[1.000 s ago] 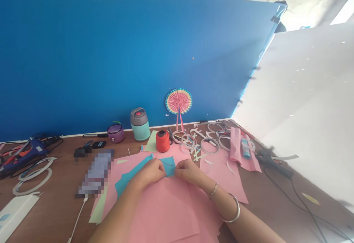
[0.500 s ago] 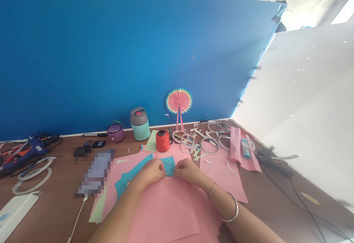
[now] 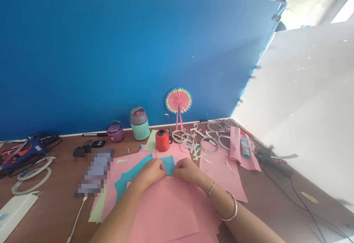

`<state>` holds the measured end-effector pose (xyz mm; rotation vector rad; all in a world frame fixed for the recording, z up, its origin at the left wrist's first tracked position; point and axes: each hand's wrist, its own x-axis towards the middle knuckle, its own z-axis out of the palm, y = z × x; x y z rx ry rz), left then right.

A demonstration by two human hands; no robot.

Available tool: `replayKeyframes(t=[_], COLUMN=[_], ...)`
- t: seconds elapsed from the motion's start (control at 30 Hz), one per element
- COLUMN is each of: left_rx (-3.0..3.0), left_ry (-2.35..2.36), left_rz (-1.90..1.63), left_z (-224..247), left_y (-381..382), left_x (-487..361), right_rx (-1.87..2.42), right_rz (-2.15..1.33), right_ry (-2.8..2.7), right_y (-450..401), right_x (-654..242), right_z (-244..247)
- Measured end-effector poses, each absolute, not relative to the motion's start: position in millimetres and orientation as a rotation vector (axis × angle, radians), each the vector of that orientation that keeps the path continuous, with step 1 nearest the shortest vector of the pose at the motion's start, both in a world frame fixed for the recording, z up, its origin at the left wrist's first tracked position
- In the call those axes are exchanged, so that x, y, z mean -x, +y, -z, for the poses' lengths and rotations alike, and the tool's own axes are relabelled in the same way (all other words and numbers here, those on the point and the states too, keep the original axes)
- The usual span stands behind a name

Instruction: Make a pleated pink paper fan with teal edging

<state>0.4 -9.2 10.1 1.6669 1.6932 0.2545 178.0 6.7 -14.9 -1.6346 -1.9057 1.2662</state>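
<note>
The left hand and the right hand are at the lower centre of the frame, a short gap between them. Fingers of both are curled and closed on the far edge of a flat pink paper sheet, one hand toward each end of that edge. The sheet lies over further pink paper on a brown wooden table. Bright blue paper shows left of the sheet and between the hands.

Beyond the hands stands a red thread spool. To its left are a turquoise container with a grey lid and a purple cup. A round pleated paper fan in pink, yellow and blue is upright against the blue panel. Clear and whitish rings lie right of the spool, among paper scraps. A blue glue gun lies at the left of the frame; a pixelated area covers the object near the purple cup.
</note>
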Motion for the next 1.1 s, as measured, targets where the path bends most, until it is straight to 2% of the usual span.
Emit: replayKeyframes(t=[0.73, 1.1], left_rx=[-1.805, -1.82], left_ry=[1.766, 1.778], left_rz=[-0.173, -0.166], left_z=[-25, -31], left_y=[-17, -19], left_x=[-10, -12], right_rx=[1.792, 1.852], right_rz=[-1.034, -1.039], right_ry=[-2.028, -2.059], right_y=[2, 1], right_x=[-176, -182], right_z=[4, -6])
